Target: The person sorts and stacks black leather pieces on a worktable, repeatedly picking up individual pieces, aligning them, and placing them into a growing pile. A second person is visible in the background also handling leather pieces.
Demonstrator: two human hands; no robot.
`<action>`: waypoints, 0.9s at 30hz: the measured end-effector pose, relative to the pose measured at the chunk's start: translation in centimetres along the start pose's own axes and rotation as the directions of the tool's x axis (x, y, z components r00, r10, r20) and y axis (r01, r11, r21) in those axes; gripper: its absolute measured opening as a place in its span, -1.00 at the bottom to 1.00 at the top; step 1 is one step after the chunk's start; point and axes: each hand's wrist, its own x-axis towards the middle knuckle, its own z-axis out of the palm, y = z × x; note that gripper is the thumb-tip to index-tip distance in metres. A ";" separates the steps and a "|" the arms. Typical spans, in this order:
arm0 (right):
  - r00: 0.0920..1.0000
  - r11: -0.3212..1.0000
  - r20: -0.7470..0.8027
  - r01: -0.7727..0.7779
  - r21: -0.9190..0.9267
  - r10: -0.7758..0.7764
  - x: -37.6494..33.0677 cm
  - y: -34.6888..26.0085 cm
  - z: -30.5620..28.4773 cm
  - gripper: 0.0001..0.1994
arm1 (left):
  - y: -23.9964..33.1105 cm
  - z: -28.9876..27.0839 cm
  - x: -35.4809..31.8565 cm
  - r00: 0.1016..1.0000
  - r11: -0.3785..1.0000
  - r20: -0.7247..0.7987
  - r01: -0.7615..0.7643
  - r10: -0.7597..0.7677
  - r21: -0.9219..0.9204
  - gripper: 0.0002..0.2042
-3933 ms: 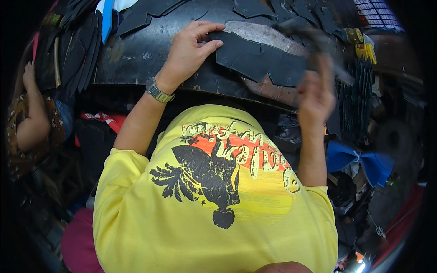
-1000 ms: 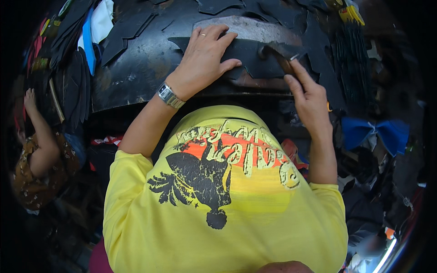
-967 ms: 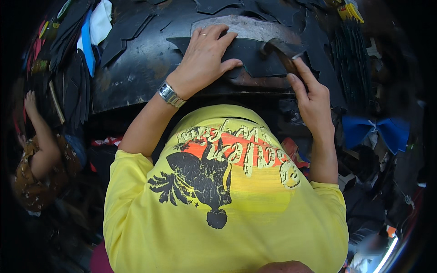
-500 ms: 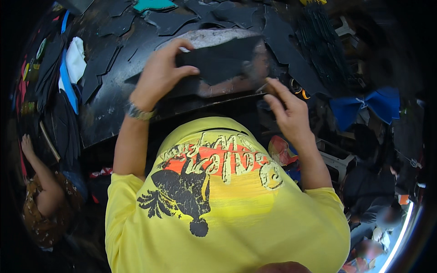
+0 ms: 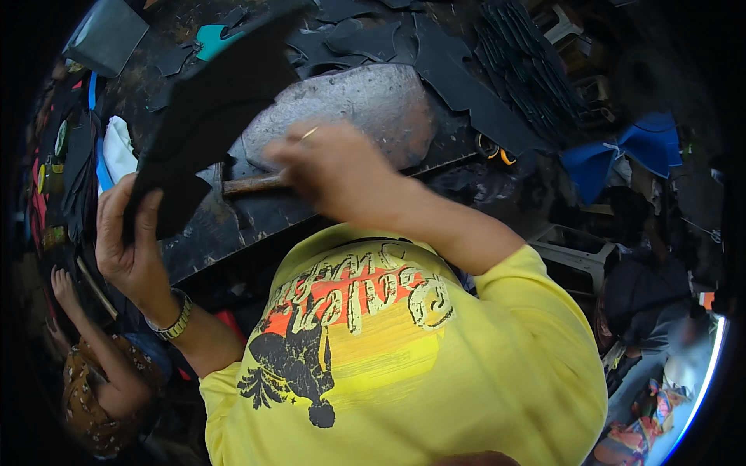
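Note:
My left hand (image 5: 136, 241) pinches the lower edge of a large, dark, irregularly cut sheet of material (image 5: 206, 109) between thumb and fingers. The sheet is held up at the left of the bench. My right hand (image 5: 330, 167), smeared by motion, is above the near left part of a grey stone slab (image 5: 381, 101). A thin light line shows by its fingers; I cannot make out what it is. Close to that hand, at the bench's front, lies a hammer with a wooden handle (image 5: 252, 185), its dark head partly lost against the bench.
More dark cut pieces (image 5: 361, 39) lie behind the slab, and a long one (image 5: 474, 93) to its right. Orange-and-black handles (image 5: 497, 151) sit at the right edge. A pleated dark stack (image 5: 528, 70) and a blue bundle (image 5: 622, 155) are farther right. Another person's arm (image 5: 101, 342) shows at left.
My left hand has moved left, lifting the dark sheet off the slab. My right hand has swung left across the slab. The slab and the hammer handle are now uncovered.

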 end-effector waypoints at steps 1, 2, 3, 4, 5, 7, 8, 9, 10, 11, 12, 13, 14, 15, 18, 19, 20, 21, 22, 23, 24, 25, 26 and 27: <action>0.997 1.000 -0.078 0.018 0.016 -0.016 -0.9 1.5 -2.0 -0.65 | 0.2 0.1 0.2 0.994 0.994 0.068 -0.082 0.086 -0.066 -0.72; 0.995 0.983 -0.093 -0.048 -0.176 0.032 -1.8 3.3 -4.0 -0.64 | 0.6 0.5 0.1 0.991 0.995 0.134 0.037 -0.025 -0.091 -0.73; 0.988 0.902 -0.141 -0.010 -0.431 -0.057 -2.7 5.3 -6.2 -0.63 | 0.8 1.2 0.4 0.975 0.989 0.216 0.072 -0.044 -0.126 -0.73; 0.956 0.902 -0.223 -0.262 -0.344 0.192 -3.6 7.1 -8.2 -0.57 | 1.0 2.2 0.8 0.953 0.989 0.302 0.059 -0.015 -0.136 -0.74; 0.885 0.838 -0.284 -0.448 -0.311 0.368 -4.6 8.7 -9.7 -0.50 | 1.2 3.4 1.3 0.922 0.985 0.387 0.096 -0.033 -0.145 -0.74; 0.805 0.696 -0.317 -0.593 -0.404 0.502 -6.7 11.0 -11.8 -0.43 | 1.4 6.8 2.2 0.858 0.985 0.493 -0.079 0.144 -0.151 -0.74; 0.795 0.670 -0.306 -0.606 -0.429 0.523 -7.4 11.9 -12.1 -0.36 | 1.5 8.7 2.5 0.816 0.978 0.546 -0.108 0.191 -0.180 -0.72; 0.746 0.601 -0.306 -0.661 -0.450 0.591 -7.9 12.6 -12.2 -0.28 | 1.6 10.6 2.7 0.767 0.968 0.596 -0.134 0.236 -0.211 -0.70; 0.726 0.585 -0.273 -0.676 -0.448 0.631 -8.3 13.1 -12.3 -0.21 | 1.6 12.5 3.0 0.731 0.964 0.629 -0.175 0.264 -0.202 -0.69; 0.741 0.602 -0.249 -0.659 -0.451 0.624 -8.6 13.5 -12.1 -0.20 | 1.6 14.2 3.1 0.698 0.953 0.648 -0.223 0.304 -0.206 -0.68; 0.720 0.581 -0.232 -0.674 -0.456 0.654 -8.9 13.8 -12.0 -0.19 | 1.6 15.4 3.0 0.677 0.970 0.697 -0.207 0.236 -0.127 -0.65; 0.697 0.557 -0.217 -0.690 -0.462 0.683 -9.0 14.0 -11.8 -0.18 | 1.5 16.0 2.6 0.735 0.956 0.621 -0.283 0.271 -0.083 -0.64; 0.723 0.584 -0.254 -0.676 -0.449 0.642 -9.1 14.2 -11.8 -0.17 | 1.4 16.5 2.4 0.782 0.935 0.539 -0.352 0.313 -0.033 -0.63; 0.702 0.586 -0.276 -0.705 -0.400 0.657 -9.1 14.3 -11.9 -0.18 | 1.2 16.8 2.3 0.815 0.910 0.454 -0.415 0.360 0.024 -0.62; 0.673 0.635 -0.354 -0.736 -0.235 0.649 -8.9 14.3 -12.4 -0.25 | 0.2 14.4 1.3 0.863 0.988 0.494 -0.146 0.104 0.048 -0.50; 0.707 0.691 -0.389 -0.692 -0.207 0.591 -8.7 14.2 -12.8 -0.36 | -0.2 13.5 0.8 0.887 0.995 0.458 -0.086 0.056 0.046 -0.47; 0.712 0.709 -0.392 -0.681 -0.185 0.582 -8.4 13.9 -13.2 -0.43 | -0.5 12.7 0.3 0.909 0.997 0.416 -0.045 0.016 0.058 -0.46; 0.718 0.728 -0.395 -0.667 -0.157 0.573 -8.0 13.5 -13.7 -0.49 | -0.8 11.8 -0.3 0.927 0.997 0.372 0.018 -0.045 0.074 -0.45; 0.730 0.771 -0.443 -0.624 -0.124 0.520 -7.4 12.9 -14.1 -0.58 | -1.1 11.0 -0.9 0.943 0.994 0.319 0.074 -0.097 0.082 -0.45; 0.733 0.807 -0.484 -0.585 -0.088 0.479 -6.7 12.4 -14.5 -0.63 | -1.5 10.3 -1.6 0.955 0.989 0.262 0.119 -0.137 0.084 -0.45; 0.760 0.867 -0.489 -0.497 -0.015 0.427 -5.9 11.6 -14.8 -0.64 | -1.9 9.8 -2.1 0.962 0.982 0.207 0.159 -0.177 0.103 -0.42; 0.762 0.897 -0.502 -0.437 0.070 0.410 -5.2 10.6 -14.9 -0.66 | -2.2 9.5 -2.7 0.941 0.961 0.193 0.267 -0.277 0.076 -0.42; 0.789 0.907 -0.448 -0.369 0.201 0.420 -4.5 9.6 -14.5 -0.67 | -2.5 9.3 -3.3 0.911 0.928 0.182 0.369 -0.371 0.045 -0.42; 0.828 0.904 -0.391 -0.289 0.316 0.402 -3.7 8.5 -13.5 -0.67 | -2.8 9.2 -3.6 0.864 0.878 0.171 0.477 -0.474 0.025 -0.42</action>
